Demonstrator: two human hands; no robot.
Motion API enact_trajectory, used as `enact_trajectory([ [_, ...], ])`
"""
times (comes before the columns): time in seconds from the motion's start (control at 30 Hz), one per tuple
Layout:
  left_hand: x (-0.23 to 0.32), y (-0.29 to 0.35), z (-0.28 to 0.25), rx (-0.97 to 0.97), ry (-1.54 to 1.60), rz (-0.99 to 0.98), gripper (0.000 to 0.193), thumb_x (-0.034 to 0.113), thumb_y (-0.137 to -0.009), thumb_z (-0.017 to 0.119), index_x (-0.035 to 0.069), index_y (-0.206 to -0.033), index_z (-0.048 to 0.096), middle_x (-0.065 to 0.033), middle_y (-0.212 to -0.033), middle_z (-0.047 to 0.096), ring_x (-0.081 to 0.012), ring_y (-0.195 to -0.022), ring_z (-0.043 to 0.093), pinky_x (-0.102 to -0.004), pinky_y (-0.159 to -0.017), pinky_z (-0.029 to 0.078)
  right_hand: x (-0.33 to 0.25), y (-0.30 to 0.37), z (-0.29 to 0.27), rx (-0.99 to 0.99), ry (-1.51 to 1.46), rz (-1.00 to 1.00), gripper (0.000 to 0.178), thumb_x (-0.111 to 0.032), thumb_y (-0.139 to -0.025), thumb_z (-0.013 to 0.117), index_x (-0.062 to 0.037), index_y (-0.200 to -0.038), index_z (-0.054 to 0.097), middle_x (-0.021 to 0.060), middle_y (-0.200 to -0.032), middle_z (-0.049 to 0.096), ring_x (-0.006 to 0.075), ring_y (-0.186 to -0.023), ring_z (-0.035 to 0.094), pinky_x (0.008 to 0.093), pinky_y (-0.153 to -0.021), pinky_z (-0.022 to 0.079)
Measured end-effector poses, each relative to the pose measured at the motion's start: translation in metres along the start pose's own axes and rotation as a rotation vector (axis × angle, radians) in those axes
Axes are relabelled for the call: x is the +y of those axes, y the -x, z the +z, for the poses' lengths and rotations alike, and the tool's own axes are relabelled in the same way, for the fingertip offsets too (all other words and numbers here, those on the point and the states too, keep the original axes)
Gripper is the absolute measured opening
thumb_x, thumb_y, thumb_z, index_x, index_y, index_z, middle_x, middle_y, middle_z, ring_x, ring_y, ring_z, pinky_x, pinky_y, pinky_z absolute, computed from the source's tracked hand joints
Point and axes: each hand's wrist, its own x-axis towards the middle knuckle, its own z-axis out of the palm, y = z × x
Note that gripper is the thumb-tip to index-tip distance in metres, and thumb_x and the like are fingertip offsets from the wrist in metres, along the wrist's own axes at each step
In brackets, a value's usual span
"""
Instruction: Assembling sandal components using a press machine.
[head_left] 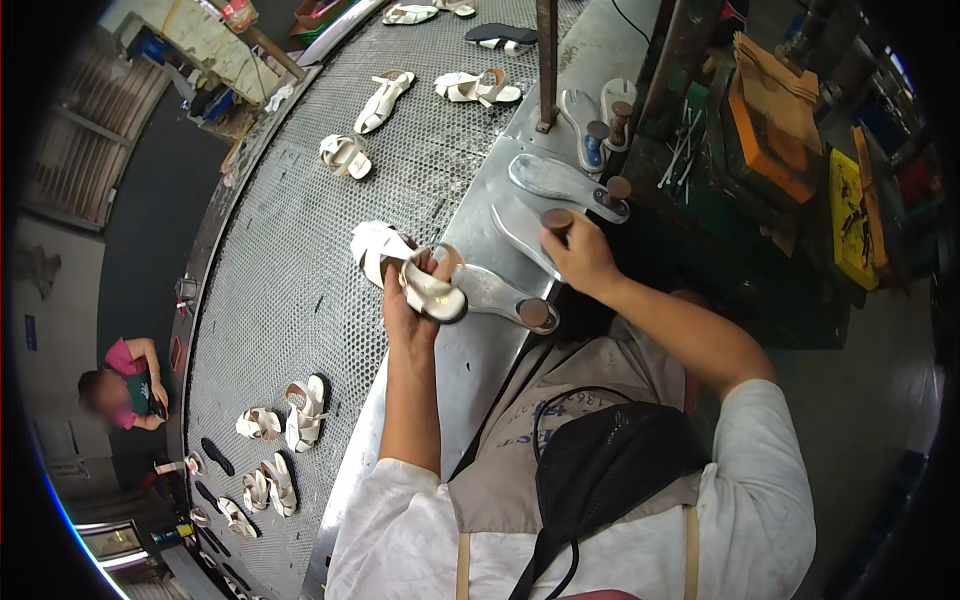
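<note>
My left hand [408, 305] is closed around a white strappy sandal [435, 291], held up over the near edge of the perforated metal surface. A second white sandal [377, 246] sits right against it, seemingly in the same hand. My right hand [585, 260] is wrapped round the brown knob [556, 223] of a flat, foot-shaped metal plate [518, 232]. Another such plate [488, 290] lies partly hidden behind the held sandals, and one more [550, 177] rests farther back.
More white sandals [382, 103] and dark soles [217, 455] lie about the perforated surface [290, 290]. An upright metal post [547, 70] stands at its edge. On the right are an orange block [770, 130] and a yellow tray [850, 220]. A co-worker [135, 385] is across at left.
</note>
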Motion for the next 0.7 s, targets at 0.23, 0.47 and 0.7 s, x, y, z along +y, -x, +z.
enact_trajectory([
  [0.23,0.027,-0.033,0.031,0.027,-0.031,0.034,0.033,0.036,-0.115,0.055,0.01,-0.132,0.066,-0.0123,-0.117,0.074,-0.0276,-0.104,0.073,-0.0504,-0.096,0.063,-0.103,0.065,-0.057,-0.244,-0.543,0.022,0.016,-0.008,-0.099,0.067,0.0063,-0.107,0.067,0.0164,-0.103,0.075,0.0264,-0.098,0.074,0.0349,-0.091,0.057],
  [0.47,-0.102,0.045,0.078,-0.311,-0.257,-0.113,0.037,0.034,-0.107,0.062,0.0,-0.12,0.071,-0.0133,-0.112,0.077,-0.0255,-0.096,0.075,-0.038,-0.086,0.061,-0.098,0.063,-0.005,0.157,-0.035,-0.496,0.031,-0.019,-0.092,0.078,-0.0003,-0.109,0.06,0.0203,-0.109,0.059,0.0404,-0.098,0.055,0.0534,-0.093,0.043],
  [0.7,-0.102,0.099,0.131,-0.332,-0.206,-0.31,0.044,0.036,-0.11,0.054,-0.001,-0.124,0.073,-0.0134,-0.118,0.078,-0.0269,-0.104,0.076,-0.0402,-0.098,0.06,-0.101,0.086,-0.071,0.01,0.336,-0.288,0.064,-0.033,-0.091,0.083,0.0102,-0.131,0.056,0.0268,-0.119,0.061,0.0483,-0.103,0.06,0.0541,-0.092,0.052],
])
